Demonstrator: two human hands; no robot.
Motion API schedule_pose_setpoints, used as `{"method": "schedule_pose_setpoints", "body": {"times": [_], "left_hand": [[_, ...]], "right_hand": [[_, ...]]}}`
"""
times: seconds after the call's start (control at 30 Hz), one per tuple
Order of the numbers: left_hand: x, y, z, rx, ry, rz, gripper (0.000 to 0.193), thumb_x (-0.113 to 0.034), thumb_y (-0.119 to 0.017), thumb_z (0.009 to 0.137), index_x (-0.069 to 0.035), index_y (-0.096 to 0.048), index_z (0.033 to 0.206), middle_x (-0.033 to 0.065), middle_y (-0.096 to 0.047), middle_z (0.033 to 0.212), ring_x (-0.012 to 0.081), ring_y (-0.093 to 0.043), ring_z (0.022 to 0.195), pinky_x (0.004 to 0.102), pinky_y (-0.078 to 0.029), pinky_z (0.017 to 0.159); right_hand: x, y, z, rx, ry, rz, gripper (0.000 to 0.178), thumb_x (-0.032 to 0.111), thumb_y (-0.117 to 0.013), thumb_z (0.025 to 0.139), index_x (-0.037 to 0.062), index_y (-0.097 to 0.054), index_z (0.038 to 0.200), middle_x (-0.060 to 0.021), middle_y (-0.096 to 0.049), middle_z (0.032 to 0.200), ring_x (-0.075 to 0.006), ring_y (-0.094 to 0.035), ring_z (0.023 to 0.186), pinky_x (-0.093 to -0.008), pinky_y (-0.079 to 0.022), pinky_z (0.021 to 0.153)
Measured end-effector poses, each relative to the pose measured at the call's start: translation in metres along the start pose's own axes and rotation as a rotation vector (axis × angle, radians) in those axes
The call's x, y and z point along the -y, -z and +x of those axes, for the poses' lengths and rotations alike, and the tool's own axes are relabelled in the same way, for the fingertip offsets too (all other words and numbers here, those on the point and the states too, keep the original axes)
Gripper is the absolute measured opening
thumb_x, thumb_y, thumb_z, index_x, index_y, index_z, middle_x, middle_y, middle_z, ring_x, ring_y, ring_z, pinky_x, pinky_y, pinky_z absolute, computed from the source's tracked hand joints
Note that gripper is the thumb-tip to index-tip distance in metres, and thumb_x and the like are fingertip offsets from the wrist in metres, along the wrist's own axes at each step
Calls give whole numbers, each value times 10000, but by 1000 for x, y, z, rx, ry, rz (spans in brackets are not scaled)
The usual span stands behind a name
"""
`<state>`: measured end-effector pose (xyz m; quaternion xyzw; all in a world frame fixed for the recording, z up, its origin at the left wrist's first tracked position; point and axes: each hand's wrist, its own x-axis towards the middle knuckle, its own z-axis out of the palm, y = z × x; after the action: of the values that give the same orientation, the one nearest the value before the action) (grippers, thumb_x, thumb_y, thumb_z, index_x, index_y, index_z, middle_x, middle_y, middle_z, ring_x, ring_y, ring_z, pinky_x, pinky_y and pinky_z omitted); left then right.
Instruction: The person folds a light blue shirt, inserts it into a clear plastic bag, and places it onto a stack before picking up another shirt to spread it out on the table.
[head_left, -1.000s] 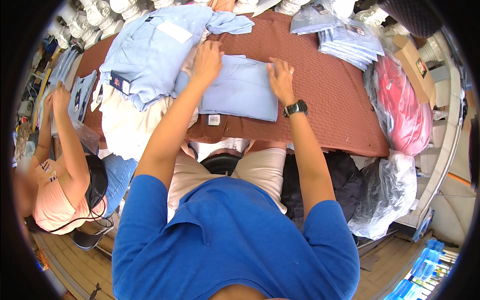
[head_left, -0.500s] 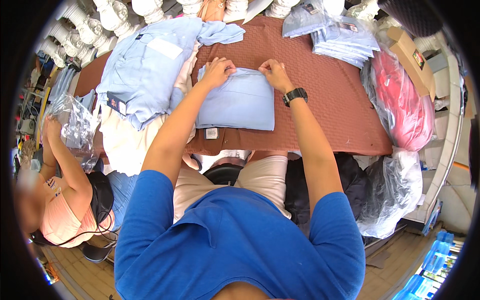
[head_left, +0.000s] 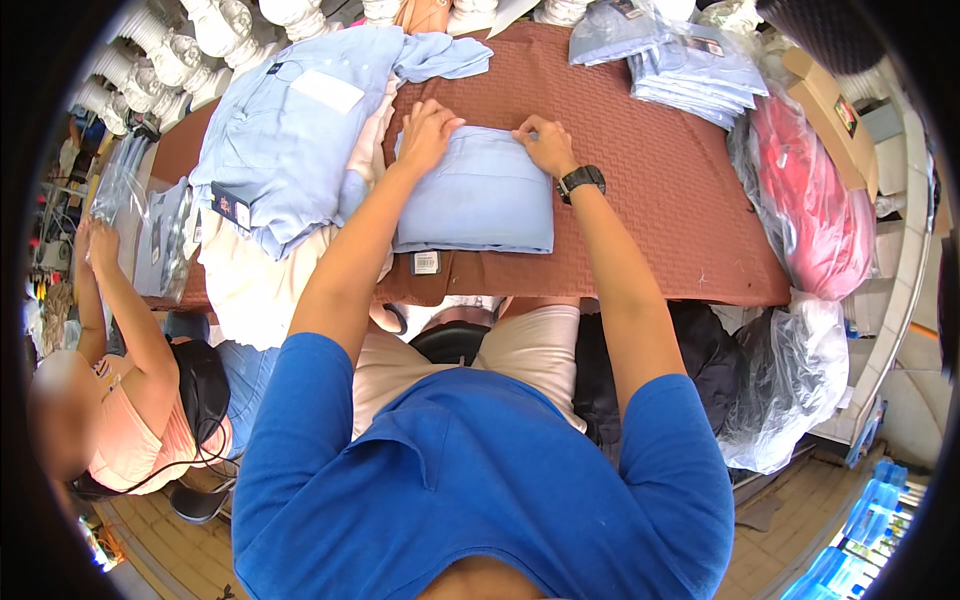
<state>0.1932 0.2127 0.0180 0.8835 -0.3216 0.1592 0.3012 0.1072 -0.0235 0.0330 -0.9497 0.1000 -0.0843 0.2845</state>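
We curl our left hand (head_left: 430, 137) and right hand (head_left: 547, 147) at the far corners of the garment (head_left: 475, 205), lying crosswise on the bench (head_left: 650, 195) toward us; whether they grip, we cannot tell.

Brown-covered table (head_left: 650, 220) | upper left: heaped garments (head_left: 275, 145) | upper centre: folded light-blue garment (head_left: 475, 205) | upper right: bagged light-blue garments (head_left: 690, 78)

brown-covered table (head_left: 660, 210) | white balusters (head_left: 228, 30) along far side | tan floor (head_left: 785, 515) | pale curved ledge (head_left: 910, 215) at right | bright light
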Motion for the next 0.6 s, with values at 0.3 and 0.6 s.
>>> {"method": "schedule_pose_setpoints", "body": {"times": [0.3,0.6], "left_hand": [[-10,81,-48,344,548,57,397,-215,-695,911,28,-526,1177,284,-627,1170,453,-609,1103,483,-483,933],[-17,77,-102,57,493,-125,374,-169,-701,907,-9,-468,1153,282,-660,1041,470,-643,984,493,-490,828]], "right_hand": [[32,24,-81,-87,534,6,394,310,-596,981,164,-597,1347,-40,-539,1420,-306,-435,1334,-489,-331,1112],[29,-9,-81,-17,571,-124,549,491,-525,991,194,-510,1452,-56,-479,1514,-323,-382,1418,-570,-210,1178]]}}
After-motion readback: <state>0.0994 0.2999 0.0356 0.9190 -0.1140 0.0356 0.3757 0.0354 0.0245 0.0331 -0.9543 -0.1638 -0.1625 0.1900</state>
